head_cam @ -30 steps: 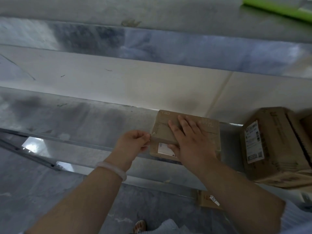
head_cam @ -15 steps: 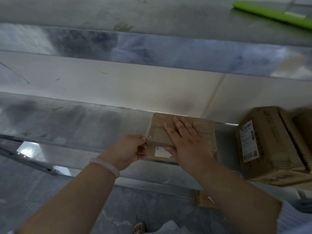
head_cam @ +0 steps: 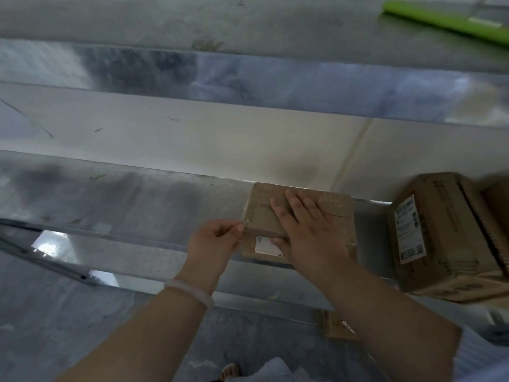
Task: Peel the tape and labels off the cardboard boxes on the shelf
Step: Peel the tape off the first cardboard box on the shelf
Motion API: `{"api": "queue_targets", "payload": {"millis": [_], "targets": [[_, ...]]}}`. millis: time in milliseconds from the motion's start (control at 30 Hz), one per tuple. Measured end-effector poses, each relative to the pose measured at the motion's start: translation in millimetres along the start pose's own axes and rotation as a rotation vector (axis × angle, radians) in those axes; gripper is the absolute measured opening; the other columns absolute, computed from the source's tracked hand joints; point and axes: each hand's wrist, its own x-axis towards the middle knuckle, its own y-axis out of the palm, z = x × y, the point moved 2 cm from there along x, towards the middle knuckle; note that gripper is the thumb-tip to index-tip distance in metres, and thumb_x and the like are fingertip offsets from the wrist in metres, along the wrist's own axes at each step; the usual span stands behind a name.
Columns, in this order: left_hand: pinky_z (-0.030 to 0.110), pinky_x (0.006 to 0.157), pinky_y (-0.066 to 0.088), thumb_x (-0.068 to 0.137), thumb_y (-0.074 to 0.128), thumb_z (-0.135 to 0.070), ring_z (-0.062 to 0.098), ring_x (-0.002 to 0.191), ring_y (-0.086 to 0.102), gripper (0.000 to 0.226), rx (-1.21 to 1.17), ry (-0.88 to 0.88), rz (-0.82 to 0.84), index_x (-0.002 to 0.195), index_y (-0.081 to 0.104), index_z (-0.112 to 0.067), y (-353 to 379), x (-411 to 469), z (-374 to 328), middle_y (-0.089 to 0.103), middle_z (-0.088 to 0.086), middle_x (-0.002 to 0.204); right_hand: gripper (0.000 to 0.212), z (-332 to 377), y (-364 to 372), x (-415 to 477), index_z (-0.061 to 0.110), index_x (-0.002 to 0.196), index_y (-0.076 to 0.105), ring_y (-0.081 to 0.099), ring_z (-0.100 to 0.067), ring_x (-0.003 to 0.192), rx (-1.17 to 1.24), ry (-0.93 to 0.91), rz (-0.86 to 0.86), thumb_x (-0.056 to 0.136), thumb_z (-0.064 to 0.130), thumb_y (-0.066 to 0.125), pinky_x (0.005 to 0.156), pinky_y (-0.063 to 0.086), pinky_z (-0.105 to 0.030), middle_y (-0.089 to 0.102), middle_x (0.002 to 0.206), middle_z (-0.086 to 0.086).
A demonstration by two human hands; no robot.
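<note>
One box (head_cam: 334, 205): right hand (head_cam: 308, 235) presses its top, left hand (head_cam: 214, 241) pinches its corner.

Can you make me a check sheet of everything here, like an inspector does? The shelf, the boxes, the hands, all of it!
Surface: metal shelf, shiny and scuffed.
Job's things: small box at the shelf's front edge, white label on its front; bigger box to its right, apart, with a printed label.
Clutter: green roll on the shelf above; cardboard piece below the shelf.
Hands: left hand pinches what looks like a tape end at the small box's left corner; right hand presses flat on its top.
Cables: nothing seen.
Surroundings: pale wall behind, grey floor below.
</note>
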Motion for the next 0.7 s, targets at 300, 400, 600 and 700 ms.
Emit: {"api": "queue_targets", "payload": {"millis": [300, 400, 600, 700], "targets": [[0.034, 0.069, 0.051, 0.100, 0.043, -0.012, 0.018, 0.065, 0.055, 0.026, 0.028, -0.229, 0.194, 0.080, 0.059, -0.008, 6, 6, -15, 0.055, 0.007, 0.072, 0.069, 0, 0, -1, 0.024, 0.146, 0.041, 0.042, -0.033, 0.135, -0.009, 0.014, -0.027, 0.084, 0.053, 0.055, 0.112, 0.029, -0.050, 0.042, 0.149, -0.013], [0.032, 0.063, 0.046, 0.101, 0.039, -0.009, 0.016, 0.060, 0.048, 0.027, -0.081, -0.322, 0.267, 0.077, 0.052, -0.008, 6, 7, -16, 0.047, 0.006, 0.069, 0.069, -1, -1, -1, 0.026, 0.147, 0.038, 0.038, -0.031, 0.138, 0.001, 0.013, -0.017, 0.086, 0.053, 0.055, 0.113, 0.026, -0.049, 0.038, 0.152, -0.012], [0.035, 0.070, 0.052, 0.100, 0.037, -0.007, 0.014, 0.053, 0.058, 0.028, -0.238, -0.418, 0.380, 0.075, 0.047, -0.008, 3, 4, -22, 0.050, 0.005, 0.066, 0.071, 0, 0, -1, 0.026, 0.147, 0.038, 0.037, -0.031, 0.139, 0.004, 0.009, -0.001, 0.084, 0.052, 0.058, 0.113, 0.027, -0.050, 0.039, 0.151, -0.011], [0.032, 0.061, 0.056, 0.099, 0.039, -0.008, 0.017, 0.066, 0.065, 0.019, -0.315, -0.436, 0.401, 0.084, 0.049, -0.007, 1, 2, -21, 0.055, 0.006, 0.073, 0.072, 0, -1, -1, 0.027, 0.150, 0.031, 0.029, -0.030, 0.143, 0.016, -0.008, 0.019, 0.087, 0.051, 0.056, 0.116, 0.019, -0.049, 0.031, 0.156, -0.010]]}}
